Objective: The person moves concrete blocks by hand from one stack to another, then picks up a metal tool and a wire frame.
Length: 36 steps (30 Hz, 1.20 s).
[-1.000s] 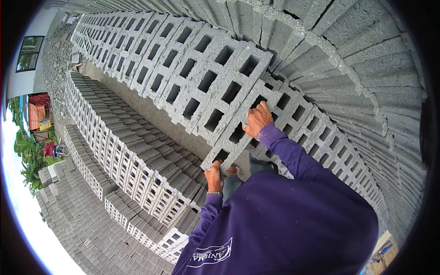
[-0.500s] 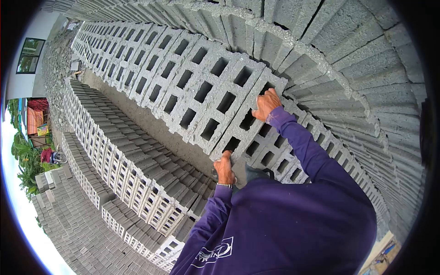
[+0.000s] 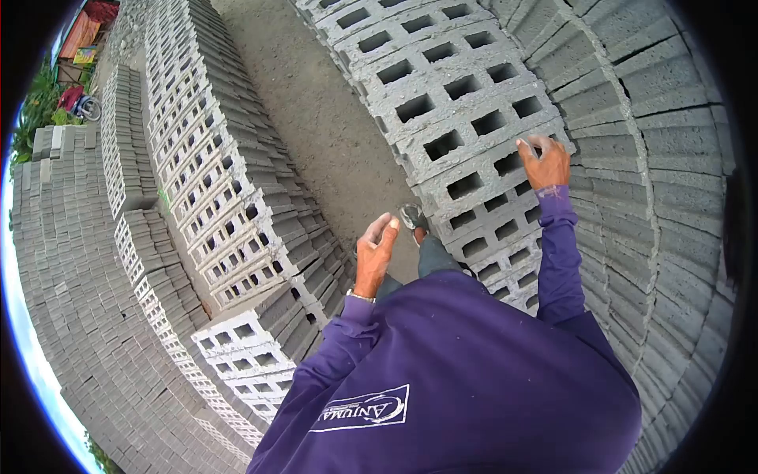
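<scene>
My left hand is in the air over the walkway, off the blocks, with nothing in it and its fingers loosely bent. My right hand is at the right end of a hollow concrete block, overlapping its end hole in this view. Its fingers are bent and apart, with a gap between thumb and forefinger. That block stands on edge in a long row of similar blocks, its rectangular holes facing up.
A tall stack of grey blocks rises close on my right. On the left runs another row of hollow blocks, beyond a dirt walkway. My shoe is beside the near row. A motorbike is parked far off.
My left hand has come off the block's near end and moved back over the walkway. My right hand's fingers have loosened at the far end. The view has turned and tilted down.
</scene>
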Tool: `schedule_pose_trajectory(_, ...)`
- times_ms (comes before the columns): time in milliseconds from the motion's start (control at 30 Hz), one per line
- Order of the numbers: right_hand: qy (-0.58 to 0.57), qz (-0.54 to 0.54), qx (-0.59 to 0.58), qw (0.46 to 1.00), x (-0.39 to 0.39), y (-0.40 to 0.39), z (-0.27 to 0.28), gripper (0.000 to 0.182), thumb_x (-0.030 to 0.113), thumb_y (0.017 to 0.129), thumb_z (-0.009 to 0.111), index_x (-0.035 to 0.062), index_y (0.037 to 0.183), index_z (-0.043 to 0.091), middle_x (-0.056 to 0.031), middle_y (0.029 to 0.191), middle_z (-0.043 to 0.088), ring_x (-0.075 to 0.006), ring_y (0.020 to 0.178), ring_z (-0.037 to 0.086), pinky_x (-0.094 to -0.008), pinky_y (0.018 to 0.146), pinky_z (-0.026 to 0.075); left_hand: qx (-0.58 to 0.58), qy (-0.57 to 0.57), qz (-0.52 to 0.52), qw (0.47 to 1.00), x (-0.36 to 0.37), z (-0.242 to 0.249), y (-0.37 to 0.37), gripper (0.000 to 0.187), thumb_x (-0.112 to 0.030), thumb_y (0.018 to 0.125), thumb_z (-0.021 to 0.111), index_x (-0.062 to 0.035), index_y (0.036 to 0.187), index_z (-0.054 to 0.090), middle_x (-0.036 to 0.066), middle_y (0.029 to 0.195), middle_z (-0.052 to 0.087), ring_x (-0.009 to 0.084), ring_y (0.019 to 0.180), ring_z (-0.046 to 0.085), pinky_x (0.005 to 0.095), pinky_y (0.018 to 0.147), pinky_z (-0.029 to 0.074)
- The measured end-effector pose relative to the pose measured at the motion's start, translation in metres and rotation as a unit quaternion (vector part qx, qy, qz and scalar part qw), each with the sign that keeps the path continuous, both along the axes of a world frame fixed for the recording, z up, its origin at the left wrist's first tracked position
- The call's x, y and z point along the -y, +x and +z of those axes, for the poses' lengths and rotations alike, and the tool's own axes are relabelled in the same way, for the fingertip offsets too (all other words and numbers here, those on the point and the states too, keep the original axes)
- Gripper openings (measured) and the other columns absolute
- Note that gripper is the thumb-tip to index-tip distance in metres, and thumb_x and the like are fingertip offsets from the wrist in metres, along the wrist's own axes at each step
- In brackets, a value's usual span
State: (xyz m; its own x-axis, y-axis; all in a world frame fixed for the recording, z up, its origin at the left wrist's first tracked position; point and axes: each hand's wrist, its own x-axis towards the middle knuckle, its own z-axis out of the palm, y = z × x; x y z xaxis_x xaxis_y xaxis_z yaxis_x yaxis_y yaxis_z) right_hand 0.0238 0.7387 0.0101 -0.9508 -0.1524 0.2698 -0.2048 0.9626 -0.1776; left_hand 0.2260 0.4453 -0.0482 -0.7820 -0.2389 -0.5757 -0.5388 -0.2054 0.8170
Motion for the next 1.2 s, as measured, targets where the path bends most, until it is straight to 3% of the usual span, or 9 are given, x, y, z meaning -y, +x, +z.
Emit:
schedule_pose_trajectory(67, -0.211, -0.07, 0.131, 0.966, 0.045, 0.022, 0.024, 0.037, 0.033, 0.083, 0.069, -0.0023, 0.095, 0.07, -0.018, 0.085, 0.07, -0.0283, 0.084, 0.067, -0.0386, 0.081, 0.049, -0.02, -0.009, 0.122, 0.992, 0.051, 0.037, 0.039, 0.048, -0.023, 0.094, 0.063, 0.0088, 0.128, 0.052, 0.017, 0.119, 0.063, 0.0177, 0.106, 0.06, 0.027, 0.093, 0.046)
schedule_pose_trajectory(267, -0.247, 0.119, 0.324, 0.906, 0.221, 0.131, 0.005, 0.031, 0.027, 0.084, 0.069, -0.0029, 0.094, 0.069, -0.0159, 0.083, 0.071, -0.0224, 0.08, 0.069, -0.0337, 0.073, 0.052, -0.096, -0.39, 0.381, 0.833, 0.268, 0.06, 0.218, 0.03, -0.014, 0.096, 0.058, 0.0073, 0.117, 0.061, 0.015, 0.111, 0.066, 0.0184, 0.1, 0.063, 0.0301, 0.088, 0.049)
schedule_pose_trajectory(367, -0.198, 0.223, 0.469, 0.831, 0.31, 0.203, 0.018, 0.037, 0.03, 0.085, 0.067, -0.0036, 0.101, 0.067, -0.0168, 0.086, 0.071, -0.0235, 0.081, 0.069, -0.0343, 0.074, 0.053, 0.129, -0.644, 0.328, 0.679, 0.371, 0.057, 0.324, 0.053, -0.029, 0.082, 0.07, 0.0049, 0.121, 0.059, 0.026, 0.116, 0.063, 0.0383, 0.109, 0.06, 0.0414, 0.095, 0.046)
schedule_pose_trajectory(433, -0.145, 0.316, 0.483, 0.804, 0.345, 0.244, -0.001, 0.048, 0.037, 0.085, 0.066, -0.006, 0.106, 0.065, -0.0206, 0.095, 0.07, -0.0277, 0.087, 0.069, -0.0365, 0.078, 0.053, 0.219, -0.668, 0.283, 0.652, 0.422, 0.046, 0.375, 0.063, -0.035, 0.075, 0.073, 0.0055, 0.121, 0.059, 0.028, 0.118, 0.061, 0.0395, 0.109, 0.059, 0.0424, 0.095, 0.045)
schedule_pose_trajectory(567, -0.142, 0.361, 0.551, 0.739, 0.399, 0.303, -0.026, 0.075, 0.059, 0.086, 0.059, -0.0117, 0.111, 0.06, -0.0287, 0.109, 0.064, -0.0379, 0.098, 0.065, -0.0418, 0.086, 0.051, 0.304, -0.45, 0.155, 0.825, 0.475, 0.051, 0.406, 0.063, -0.032, 0.07, 0.076, 0.0102, 0.114, 0.06, 0.024, 0.101, 0.068, 0.0291, 0.091, 0.066, 0.0368, 0.079, 0.05)
schedule_pose_trajectory(767, -0.022, 0.355, 0.653, 0.669, 0.446, 0.336, -0.025, 0.106, 0.075, 0.079, 0.053, -0.019, 0.127, 0.045, -0.0381, 0.122, 0.053, -0.0428, 0.116, 0.055, -0.0428, 0.099, 0.044, 0.31, -0.373, 0.114, 0.867, 0.516, 0.035, 0.408, 0.029, -0.019, 0.066, 0.071, 0.0073, 0.079, 0.068, 0.004, 0.068, 0.063, 0.0139, 0.059, 0.053, 0.0337, 0.056, 0.044)
schedule_pose_trajectory(867, -0.059, 0.325, 0.668, 0.667, 0.449, 0.346, -0.019, 0.113, 0.077, 0.077, 0.053, -0.0201, 0.132, 0.038, -0.0367, 0.13, 0.048, -0.0435, 0.123, 0.049, -0.042, 0.103, 0.041, 0.249, -0.323, 0.158, 0.899, 0.518, 0.025, 0.417, 0.029, -0.014, 0.065, 0.071, 0.0067, 0.085, 0.071, 0.005, 0.076, 0.069, 0.0139, 0.066, 0.058, 0.0308, 0.061, 0.046)
schedule_pose_trajectory(1133, -0.131, 0.205, 0.693, 0.679, 0.422, 0.351, -0.036, 0.119, 0.085, 0.067, 0.054, -0.0202, 0.122, 0.046, -0.035, 0.124, 0.052, -0.0408, 0.117, 0.053, -0.0414, 0.097, 0.045, 0.231, -0.409, 0.174, 0.865, 0.466, 0.112, 0.367, 0.028, -0.012, 0.06, 0.07, 0.0078, 0.079, 0.068, 0.011, 0.075, 0.068, 0.0203, 0.066, 0.061, 0.0354, 0.063, 0.047)
schedule_pose_trajectory(1200, -0.206, 0.115, 0.676, 0.698, 0.409, 0.346, -0.033, 0.109, 0.078, 0.065, 0.065, -0.0182, 0.116, 0.051, -0.0334, 0.12, 0.054, -0.0387, 0.113, 0.056, -0.0401, 0.094, 0.046, 0.32, -0.545, 0.135, 0.763, 0.434, 0.145, 0.34, 0.035, -0.018, 0.057, 0.071, 0.011, 0.077, 0.066, 0.022, 0.073, 0.067, 0.0309, 0.064, 0.064, 0.0416, 0.066, 0.049)
